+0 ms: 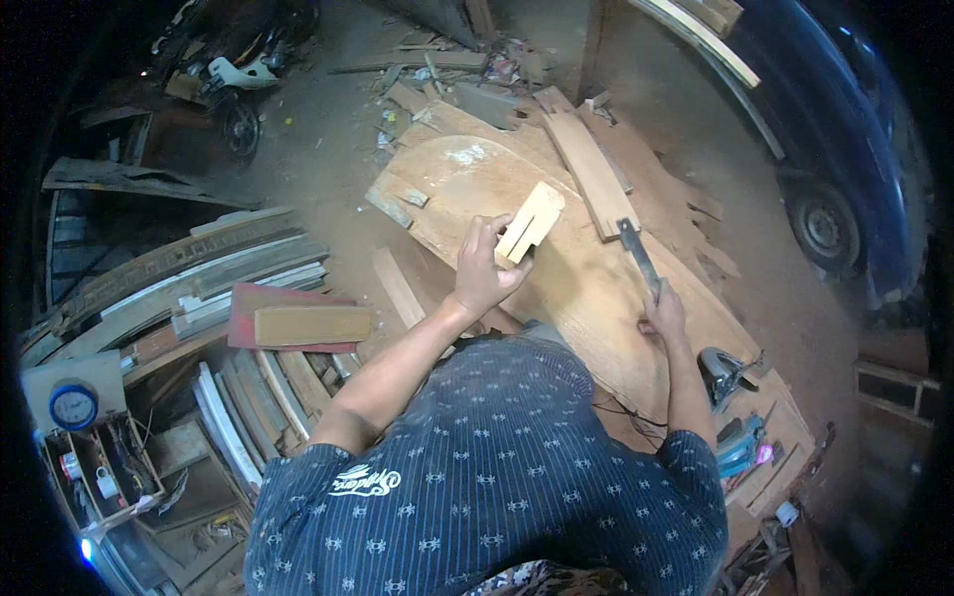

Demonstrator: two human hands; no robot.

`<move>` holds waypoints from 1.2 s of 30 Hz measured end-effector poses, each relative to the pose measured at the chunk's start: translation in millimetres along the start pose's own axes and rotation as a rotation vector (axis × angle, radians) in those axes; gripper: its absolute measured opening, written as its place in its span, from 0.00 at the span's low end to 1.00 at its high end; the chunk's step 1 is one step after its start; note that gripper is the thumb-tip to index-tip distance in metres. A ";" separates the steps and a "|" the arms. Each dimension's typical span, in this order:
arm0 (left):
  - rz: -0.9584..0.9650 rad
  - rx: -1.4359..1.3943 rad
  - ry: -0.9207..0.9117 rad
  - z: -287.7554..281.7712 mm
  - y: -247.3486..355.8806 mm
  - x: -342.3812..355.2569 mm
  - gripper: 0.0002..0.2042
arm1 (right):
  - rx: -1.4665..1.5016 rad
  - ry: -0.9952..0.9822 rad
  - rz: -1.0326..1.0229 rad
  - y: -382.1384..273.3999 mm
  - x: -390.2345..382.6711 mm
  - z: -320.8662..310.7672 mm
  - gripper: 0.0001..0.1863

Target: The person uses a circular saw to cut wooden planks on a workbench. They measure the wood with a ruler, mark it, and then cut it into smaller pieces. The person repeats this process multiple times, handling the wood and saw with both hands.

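Raised over the workbench top, my left hand grips a pale wooden block with a slot cut along it and a notched end. The fingers and thumb close on its lower part. To the right, my right hand is wrapped around the near end of a flat, dark metal strip-like tool; its exact kind is unclear. The tool's far tip meets, or overlaps in view, the near end of a long wooden board lying on the bench.
A circular saw and a teal power tool lie at the bench's right. Stacked boards and a tool box stand left. Behind are wood scraps; a dark blue car stands right, a motorcycle far left.
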State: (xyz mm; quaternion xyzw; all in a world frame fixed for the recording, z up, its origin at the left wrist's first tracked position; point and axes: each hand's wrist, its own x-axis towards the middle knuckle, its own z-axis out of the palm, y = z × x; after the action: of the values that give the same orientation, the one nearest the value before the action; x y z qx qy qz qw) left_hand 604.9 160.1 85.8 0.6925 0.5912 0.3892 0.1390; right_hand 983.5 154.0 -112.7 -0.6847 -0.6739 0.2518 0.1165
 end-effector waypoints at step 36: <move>0.246 -0.024 0.082 39.3 16.0 -10.2 0.32 | 0.314 -0.053 -0.150 -172.3 -39.9 -176.9 0.31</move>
State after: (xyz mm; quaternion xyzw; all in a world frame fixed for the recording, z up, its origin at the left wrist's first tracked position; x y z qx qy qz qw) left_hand 644.0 157.0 66.6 0.7415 0.5025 0.4384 0.0740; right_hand 924.7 157.8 130.4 -0.5990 -0.6783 0.3625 0.2229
